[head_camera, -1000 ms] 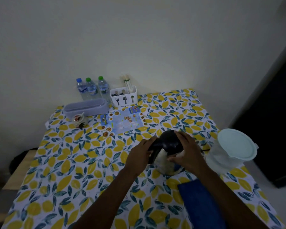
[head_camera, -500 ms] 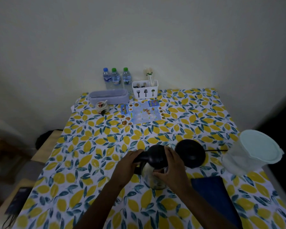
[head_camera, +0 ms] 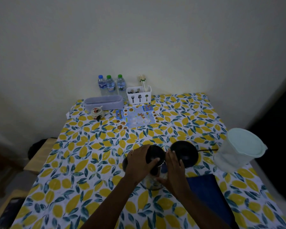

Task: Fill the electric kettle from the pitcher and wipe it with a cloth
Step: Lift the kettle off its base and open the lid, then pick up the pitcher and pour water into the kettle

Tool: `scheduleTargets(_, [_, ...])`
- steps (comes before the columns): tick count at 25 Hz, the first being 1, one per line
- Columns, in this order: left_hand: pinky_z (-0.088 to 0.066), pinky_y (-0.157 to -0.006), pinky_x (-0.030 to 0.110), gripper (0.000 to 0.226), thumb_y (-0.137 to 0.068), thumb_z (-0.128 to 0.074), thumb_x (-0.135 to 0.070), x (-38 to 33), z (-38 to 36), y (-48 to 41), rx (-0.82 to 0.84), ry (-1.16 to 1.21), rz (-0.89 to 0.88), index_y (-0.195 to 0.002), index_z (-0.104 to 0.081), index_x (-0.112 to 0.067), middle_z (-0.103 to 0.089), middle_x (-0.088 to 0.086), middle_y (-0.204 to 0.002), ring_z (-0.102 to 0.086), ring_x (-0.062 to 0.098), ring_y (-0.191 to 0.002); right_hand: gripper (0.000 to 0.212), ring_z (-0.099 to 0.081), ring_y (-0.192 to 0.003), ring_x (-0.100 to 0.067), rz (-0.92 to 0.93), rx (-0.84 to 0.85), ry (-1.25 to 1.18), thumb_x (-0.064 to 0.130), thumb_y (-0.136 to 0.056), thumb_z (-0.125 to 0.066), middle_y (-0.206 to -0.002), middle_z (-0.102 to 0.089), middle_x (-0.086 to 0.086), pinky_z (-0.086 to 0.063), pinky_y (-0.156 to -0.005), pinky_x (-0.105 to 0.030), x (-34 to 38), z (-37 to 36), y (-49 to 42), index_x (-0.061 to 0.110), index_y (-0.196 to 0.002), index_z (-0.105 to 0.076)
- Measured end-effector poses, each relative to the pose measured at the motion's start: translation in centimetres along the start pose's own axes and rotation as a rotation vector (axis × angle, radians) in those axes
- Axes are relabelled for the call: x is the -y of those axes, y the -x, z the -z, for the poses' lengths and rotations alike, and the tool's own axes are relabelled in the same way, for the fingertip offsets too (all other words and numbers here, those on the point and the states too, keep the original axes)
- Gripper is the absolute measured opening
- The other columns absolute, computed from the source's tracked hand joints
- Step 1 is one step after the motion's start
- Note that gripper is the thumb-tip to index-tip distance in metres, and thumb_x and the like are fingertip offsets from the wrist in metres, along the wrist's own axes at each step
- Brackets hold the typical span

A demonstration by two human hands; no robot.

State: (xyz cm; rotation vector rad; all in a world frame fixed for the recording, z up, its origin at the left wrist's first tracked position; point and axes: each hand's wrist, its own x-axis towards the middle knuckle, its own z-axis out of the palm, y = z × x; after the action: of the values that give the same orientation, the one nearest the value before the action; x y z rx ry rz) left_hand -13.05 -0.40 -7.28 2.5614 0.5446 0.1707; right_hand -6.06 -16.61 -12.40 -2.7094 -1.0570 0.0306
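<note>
Kettle: the kettle (head_camera: 153,180) stands on the lemon-print tablecloth (head_camera: 92,162) near the front middle of the table; its shiny body shows between the two hands; its black lid (head_camera: 155,153) is on top, partly covered by the left hand.
Left hand: the left hand (head_camera: 139,163) lies over the kettle's lid and left side; fingers curled down over the lid, touching it; a firm grip cannot be told.
Right hand: the right hand (head_camera: 173,171) presses against the kettle's right side; fingers together and stretched out along the body, thumb low at the front.
Base: the round black base (head_camera: 184,153) sits just right of the kettle, bare; a dark cord (head_camera: 207,150) runs from it toward the pitcher.
Pitcher: the pale pitcher (head_camera: 238,151) stands at the right edge, well apart from the hands; its light lid is on.
Cloth: the dark blue cloth (head_camera: 208,194) lies flat in front of the base, just right of the right forearm.
Far edge: three water bottles (head_camera: 111,85); a white cutlery holder (head_camera: 139,95); a long grey tray (head_camera: 104,102); a small pot (head_camera: 97,112); a printed leaflet (head_camera: 137,117).
</note>
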Motion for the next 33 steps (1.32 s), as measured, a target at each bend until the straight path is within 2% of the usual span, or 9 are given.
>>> scheduleTargets(2, [-0.034,-0.111,0.048,0.072,-0.087,-0.052,-0.062,-0.3,-0.1,0.0,-0.046,0.007,-0.008,-0.144,-0.036,-0.021,-0.049,0.002,-0.144,-0.047,0.024,-0.13,0.112,0.009,-0.148,-0.019,0.01,-0.021,-0.007,0.084,-0.072,-0.034,-0.163,0.007,-0.005,-0.032,-0.106,-0.052,-0.2,-0.3,-0.1,0.005,-0.148,-0.016])
scheduleTargets(6, [-0.047,-0.096,0.042,0.06,-0.086,-0.053,-0.051,-1.3,0.0,-0.1,-0.131,-0.074,-0.038,-0.135,-0.045,-0.017,-0.06,0.005,-0.128,-0.059,0.025,-0.111,0.112,-0.023,-0.143,-0.025,0.027,-0.029,-0.122,0.082,-0.066,-0.048,-0.154,-0.024,-0.01,-0.042,-0.101,-0.059,-0.2,-0.6,-0.1,0.004,-0.145,-0.033])
scheduleTargets(11, [-0.051,-0.076,0.028,0.044,-0.096,-0.04,-0.04,-1.0,1.3,1.3,-0.276,0.304,-0.034,-0.135,-0.046,-0.021,-0.066,0.004,-0.114,-0.065,0.021,-0.098,0.109,-0.024,-0.142,-0.035,0.019,-0.036,-0.042,0.079,-0.068,-0.051,-0.155,-0.029,-0.013,-0.034,-0.105,-0.06,0.3,0.2,0.2,0.009,-0.148,-0.028])
scheduleTargets(15, [-0.047,-0.091,0.016,0.037,-0.104,-0.034,-0.028,0.4,2.4,2.8,-0.248,0.586,-0.062,-0.14,-0.038,-0.032,-0.054,-0.011,-0.131,-0.055,0.005,-0.115,0.089,-0.009,-0.147,-0.033,0.085,-0.055,-0.039,0.059,-0.082,-0.058,-0.16,-0.014,-0.012,-0.026,-0.111,-0.06,1.1,-0.3,1.0,0.031,-0.152,-0.01])
scheduleTargets(19, [-0.031,-0.108,0.026,0.045,-0.104,-0.03,-0.032,1.5,2.6,4.4,-0.203,0.862,0.257,-0.147,-0.029,-0.02,-0.033,0.004,-0.156,-0.034,0.02,-0.141,0.095,0.013,-0.147,-0.023,0.059,-0.026,-0.124,0.043,-0.085,-0.065,-0.159,0.008,-0.001,-0.018,-0.116,-0.056,1.0,-1.0,1.1,0.048,-0.146,0.008])
scheduleTargets(21, [-0.029,-0.11,0.027,0.053,-0.1,-0.03,-0.044,1.9,2.6,5.3,-0.219,0.898,0.291,-0.147,-0.033,-0.02,-0.034,0.004,-0.156,-0.033,0.02,-0.142,0.096,0.015,-0.147,-0.02,0.048,-0.023,-0.118,0.042,-0.083,-0.067,-0.159,0.008,0.001,-0.02,-0.114,-0.055,1.0,-1.0,1.1,0.047,-0.147,0.005])
scheduleTargets(26, [-0.049,-0.088,0.023,0.04,-0.102,-0.033,-0.037,2.9,3.1,5.8,-0.346,0.758,0.216,-0.136,-0.045,-0.019,-0.055,-0.006,-0.129,-0.055,0.022,-0.122,0.095,0.012,-0.147,-0.018,0.026,-0.027,-0.114,0.042,-0.084,-0.067,-0.159,0.006,0.002,-0.024,-0.112,-0.055,1.4,-0.6,1.3,0.046,-0.147,0.004])
scheduleTargets(29, [-0.038,-0.112,0.043,0.049,-0.102,-0.035,-0.034,3.6,3.3,6.4,-0.417,0.56,0.25,-0.147,-0.031,-0.013,-0.039,0.01,-0.152,-0.037,0.026,-0.14,0.088,0.007,-0.147,-0.015,0.025,-0.044,-0.203,0.042,-0.087,-0.064,-0.16,0.0,0.005,-0.02,-0.114,-0.055,1.4,0.2,1.8,0.039,-0.149,-0.002])
scheduleTargets(33, [-0.022,-0.119,0.045,0.042,-0.1,-0.042,-0.025,2.5,3.1,6.8,-0.516,0.121,-0.109,-0.14,-0.042,-0.011,-0.042,0.01,-0.15,-0.023,0.022,-0.145,0.077,-0.003,-0.148,-0.016,-0.018,-0.139,-0.345,0.043,-0.088,-0.061,-0.16,-0.013,0.006,-0.021,-0.114,-0.055,-0.3,1.3,3.5,0.028,-0.151,-0.018])
